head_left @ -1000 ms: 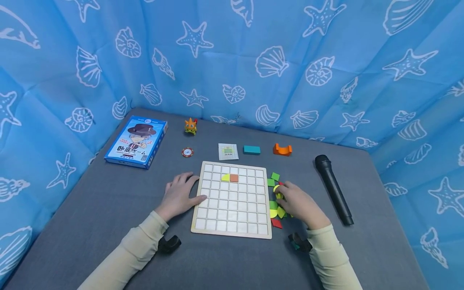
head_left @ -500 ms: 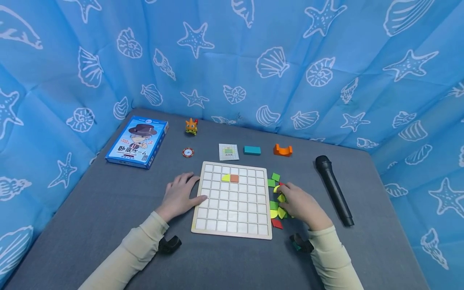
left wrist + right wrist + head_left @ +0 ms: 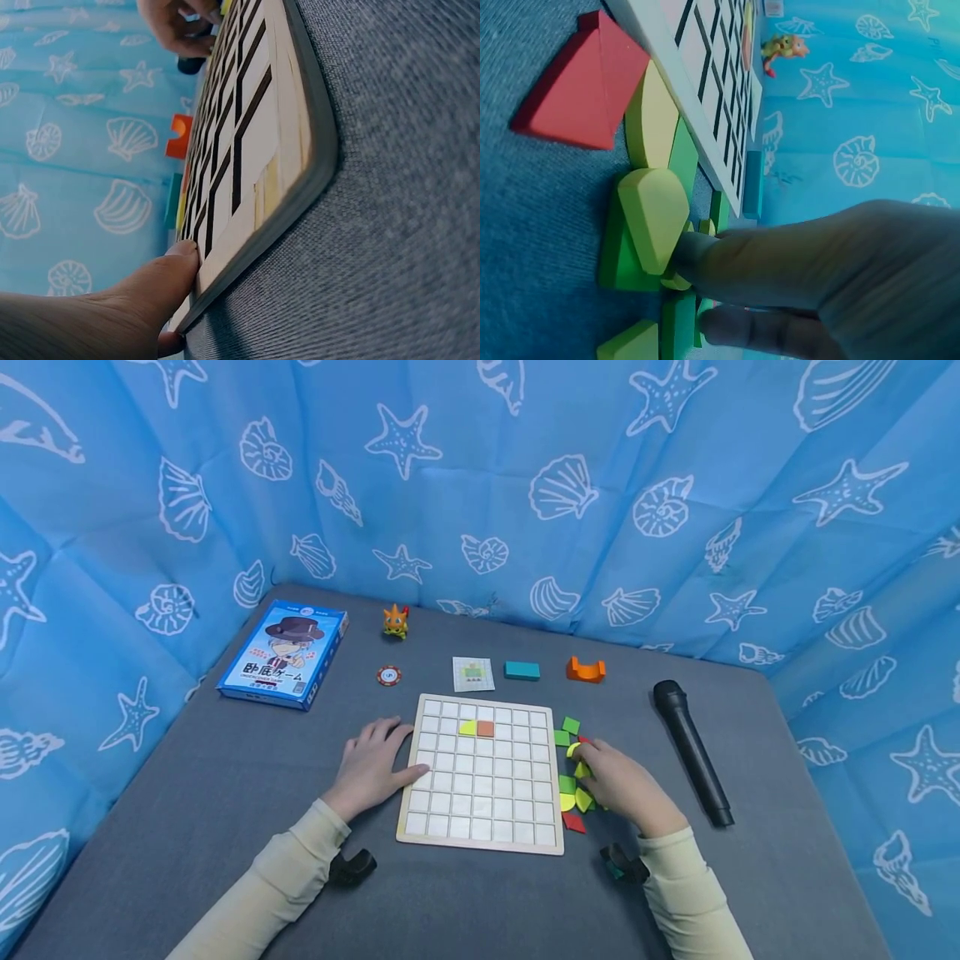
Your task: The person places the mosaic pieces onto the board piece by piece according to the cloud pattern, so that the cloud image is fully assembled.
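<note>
Resting flat against the left edge of the wooden grid board point(image 3: 480, 772), the left hand point(image 3: 370, 766) lies relaxed, while the right hand point(image 3: 618, 781) fingers a yellow-green piece point(image 3: 654, 216) among the loose pieces beside the board's right edge.

Head high; wrists perhaps table-level, close.

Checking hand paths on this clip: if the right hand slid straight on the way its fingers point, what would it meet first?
Probably the grid board: the right hand points left across the loose coloured pieces it already touches, and the board's edge lies just beyond.
</note>
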Motion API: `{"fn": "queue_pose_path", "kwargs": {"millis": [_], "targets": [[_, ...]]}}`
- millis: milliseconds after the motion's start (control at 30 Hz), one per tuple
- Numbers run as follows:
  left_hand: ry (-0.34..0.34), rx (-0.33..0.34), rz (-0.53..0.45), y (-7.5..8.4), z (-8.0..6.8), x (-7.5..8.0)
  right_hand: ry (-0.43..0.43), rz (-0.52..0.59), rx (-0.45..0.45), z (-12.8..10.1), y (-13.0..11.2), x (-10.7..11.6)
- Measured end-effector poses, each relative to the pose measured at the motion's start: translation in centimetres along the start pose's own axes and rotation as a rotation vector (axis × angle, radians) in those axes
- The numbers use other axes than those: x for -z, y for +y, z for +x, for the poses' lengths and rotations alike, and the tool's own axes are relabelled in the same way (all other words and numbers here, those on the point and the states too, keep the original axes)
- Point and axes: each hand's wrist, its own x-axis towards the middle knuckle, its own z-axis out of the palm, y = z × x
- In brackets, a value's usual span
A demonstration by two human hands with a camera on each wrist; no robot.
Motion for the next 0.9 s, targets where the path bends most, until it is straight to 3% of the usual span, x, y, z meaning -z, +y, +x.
{"fn": "queue_pose_path", "kwargs": {"millis": [400, 900], "targets": [[-0.022, 0.015, 0.007, 0.07, 0.02, 0.09, -0.031, 0.080, -0.060, -0.40, 0.15, -0.22], [-0.019, 0.010, 0.005, -0.06, 0.01, -0.01, -0.022, 0.064, -0.052, -0.35, -0.09, -0.43]]}}
